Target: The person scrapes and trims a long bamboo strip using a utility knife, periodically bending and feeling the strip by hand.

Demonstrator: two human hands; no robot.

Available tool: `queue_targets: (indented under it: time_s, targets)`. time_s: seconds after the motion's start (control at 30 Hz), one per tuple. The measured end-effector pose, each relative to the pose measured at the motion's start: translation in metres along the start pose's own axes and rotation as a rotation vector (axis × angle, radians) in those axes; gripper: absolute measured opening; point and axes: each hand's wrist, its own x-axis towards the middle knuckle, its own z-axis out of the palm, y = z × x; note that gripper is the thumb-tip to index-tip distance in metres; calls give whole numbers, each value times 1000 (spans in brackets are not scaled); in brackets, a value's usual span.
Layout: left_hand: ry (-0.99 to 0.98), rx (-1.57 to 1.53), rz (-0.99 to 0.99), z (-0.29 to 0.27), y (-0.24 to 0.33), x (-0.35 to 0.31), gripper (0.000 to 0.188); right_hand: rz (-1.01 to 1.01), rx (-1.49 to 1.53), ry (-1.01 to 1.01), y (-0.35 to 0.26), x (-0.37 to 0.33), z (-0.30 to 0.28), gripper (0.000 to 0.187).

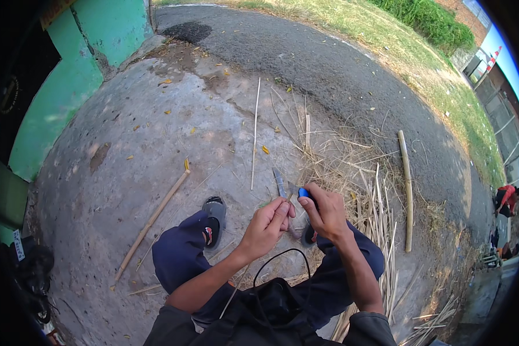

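My left hand (265,228) is closed in a pinch around a thin bamboo strip (289,197), whose tip shows just past the fingertips. A thin strip (233,300) also shows below the left wrist; whether it is the same piece I cannot tell. Close by on the right, my right hand (328,213) is wrapped round a small knife with a blue handle (303,194). Its short blade (293,188) points left, near the strip's tip. Beneath the hands, a longer knife (279,181) lies on the ground between my feet, its lower part mostly hidden by my left hand.
Split bamboo strips (380,230) and pale shavings (334,164) lie to the right, beside a bamboo pole (406,190). Another pole (153,222) lies left, and a thin stick (255,132) ahead. A green wall (69,98) stands far left; a person in red (506,199) is far right.
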Motion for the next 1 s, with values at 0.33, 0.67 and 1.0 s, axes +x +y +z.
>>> queue_targets:
  time_s: [0.33,0.67,1.0]
  targets:
    - [184,394,153,2,1,-3,29,15,-154,-40,-4,5,2,29]
    - [49,358,90,10,-3,-17,28,316,-8,283,54,29,-44,45]
    - [55,80,24,2,7,-8,27,-26,-73,-22,-6,6,-4,25]
